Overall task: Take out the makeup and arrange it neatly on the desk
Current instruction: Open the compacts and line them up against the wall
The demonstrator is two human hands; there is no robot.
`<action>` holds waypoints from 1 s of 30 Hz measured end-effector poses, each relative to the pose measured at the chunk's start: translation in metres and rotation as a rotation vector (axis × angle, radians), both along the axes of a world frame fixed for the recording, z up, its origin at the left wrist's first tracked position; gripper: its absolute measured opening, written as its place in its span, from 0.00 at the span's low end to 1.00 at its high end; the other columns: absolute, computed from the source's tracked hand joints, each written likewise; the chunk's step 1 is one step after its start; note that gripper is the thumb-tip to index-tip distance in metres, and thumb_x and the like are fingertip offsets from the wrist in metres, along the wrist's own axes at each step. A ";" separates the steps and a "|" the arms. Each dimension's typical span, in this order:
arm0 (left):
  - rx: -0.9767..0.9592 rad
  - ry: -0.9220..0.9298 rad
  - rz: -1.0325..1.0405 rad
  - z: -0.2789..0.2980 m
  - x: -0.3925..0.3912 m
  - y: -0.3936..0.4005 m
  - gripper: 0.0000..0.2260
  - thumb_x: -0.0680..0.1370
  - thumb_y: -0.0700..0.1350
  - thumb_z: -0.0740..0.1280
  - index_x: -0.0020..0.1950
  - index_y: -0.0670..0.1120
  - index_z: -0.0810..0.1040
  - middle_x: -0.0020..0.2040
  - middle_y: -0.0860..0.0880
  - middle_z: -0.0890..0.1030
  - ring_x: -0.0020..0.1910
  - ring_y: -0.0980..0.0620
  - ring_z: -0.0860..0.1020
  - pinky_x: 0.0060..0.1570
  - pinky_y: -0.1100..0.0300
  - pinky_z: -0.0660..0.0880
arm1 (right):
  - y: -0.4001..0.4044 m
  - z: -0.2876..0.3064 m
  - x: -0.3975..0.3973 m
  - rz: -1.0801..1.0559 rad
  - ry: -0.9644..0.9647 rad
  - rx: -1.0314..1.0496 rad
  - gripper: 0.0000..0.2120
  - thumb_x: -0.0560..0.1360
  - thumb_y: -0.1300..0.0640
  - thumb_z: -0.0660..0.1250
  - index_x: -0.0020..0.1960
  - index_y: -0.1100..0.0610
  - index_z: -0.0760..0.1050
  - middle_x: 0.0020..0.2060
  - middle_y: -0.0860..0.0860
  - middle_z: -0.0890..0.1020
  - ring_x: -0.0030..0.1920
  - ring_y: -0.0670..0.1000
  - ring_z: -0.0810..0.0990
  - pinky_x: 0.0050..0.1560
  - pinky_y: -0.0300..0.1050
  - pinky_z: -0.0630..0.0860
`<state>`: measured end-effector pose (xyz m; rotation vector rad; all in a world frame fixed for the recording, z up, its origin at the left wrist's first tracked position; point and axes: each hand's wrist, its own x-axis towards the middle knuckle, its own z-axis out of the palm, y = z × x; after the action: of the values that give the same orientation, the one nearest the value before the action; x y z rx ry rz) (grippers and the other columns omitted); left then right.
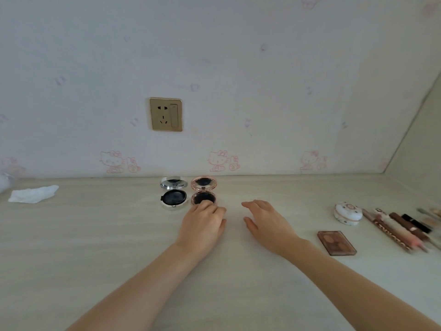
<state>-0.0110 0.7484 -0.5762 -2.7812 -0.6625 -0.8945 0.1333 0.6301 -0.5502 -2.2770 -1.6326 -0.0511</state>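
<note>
Under the left hand [205, 219], fingers curled onto the open rose-gold compact [204, 192]; silver compact [173, 192] touching alongside; right hand [265, 222] slack, empty; risk: a nudge knocks both askew.

- Two open compacts at 12 o'clock: silver compact [173, 192], pink compact [204, 190]
- One round case [348, 213], 3 o'clock
- One eyeshadow palette [336, 242]
- One tissue [33, 194], 10 o'clock
- One wall socket [166, 114]
- Two hands: left hand [202, 225], right hand [268, 223]
</note>
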 end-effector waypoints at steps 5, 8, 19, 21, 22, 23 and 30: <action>-0.032 -0.045 -0.135 0.006 0.028 -0.044 0.12 0.66 0.44 0.77 0.48 0.45 0.84 0.37 0.52 0.83 0.45 0.49 0.81 0.41 0.60 0.78 | -0.053 0.009 0.021 -0.036 -0.055 0.020 0.20 0.81 0.54 0.57 0.72 0.54 0.65 0.68 0.50 0.71 0.72 0.49 0.62 0.66 0.41 0.63; -0.072 -0.054 -0.196 0.007 0.049 -0.068 0.11 0.68 0.43 0.75 0.49 0.45 0.83 0.38 0.52 0.83 0.45 0.48 0.80 0.41 0.59 0.77 | -0.087 0.011 0.035 -0.087 -0.074 0.014 0.19 0.81 0.53 0.56 0.72 0.54 0.65 0.68 0.50 0.70 0.72 0.48 0.62 0.65 0.39 0.63; -0.239 0.036 -0.321 0.008 0.131 -0.131 0.14 0.78 0.47 0.61 0.58 0.46 0.81 0.50 0.49 0.83 0.54 0.47 0.78 0.49 0.56 0.74 | -0.168 0.013 0.107 -0.310 -0.065 0.012 0.18 0.80 0.54 0.59 0.69 0.54 0.68 0.66 0.52 0.73 0.69 0.52 0.66 0.65 0.44 0.65; -0.298 0.056 -0.311 0.013 0.148 -0.135 0.15 0.80 0.48 0.60 0.64 0.47 0.76 0.58 0.49 0.81 0.61 0.48 0.74 0.56 0.55 0.71 | -0.172 0.015 0.123 -0.339 -0.102 -0.005 0.19 0.79 0.55 0.59 0.69 0.55 0.68 0.65 0.53 0.73 0.68 0.53 0.68 0.63 0.44 0.66; -0.316 0.055 -0.302 0.015 0.157 -0.136 0.16 0.80 0.49 0.60 0.66 0.47 0.75 0.60 0.49 0.79 0.63 0.49 0.72 0.57 0.55 0.70 | -0.173 0.017 0.130 -0.350 -0.111 -0.012 0.19 0.79 0.55 0.59 0.70 0.55 0.67 0.65 0.53 0.73 0.68 0.53 0.68 0.63 0.44 0.66; -0.342 0.061 -0.288 0.017 0.166 -0.136 0.17 0.80 0.49 0.60 0.67 0.48 0.73 0.62 0.50 0.78 0.63 0.49 0.71 0.58 0.54 0.71 | -0.172 0.019 0.137 -0.360 -0.108 -0.027 0.20 0.79 0.56 0.59 0.71 0.55 0.65 0.66 0.53 0.73 0.68 0.53 0.67 0.62 0.44 0.66; -0.643 0.145 -0.231 0.022 0.225 -0.138 0.21 0.78 0.51 0.63 0.68 0.43 0.69 0.64 0.44 0.75 0.65 0.44 0.68 0.58 0.49 0.71 | -0.152 0.015 0.187 -0.368 -0.036 -0.150 0.28 0.77 0.65 0.58 0.76 0.57 0.56 0.70 0.56 0.68 0.72 0.59 0.60 0.68 0.49 0.62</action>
<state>0.2136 0.6103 -0.5547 -3.5121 -0.7145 -0.5709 0.3208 0.4780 -0.5353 -2.6793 -1.2499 -0.0593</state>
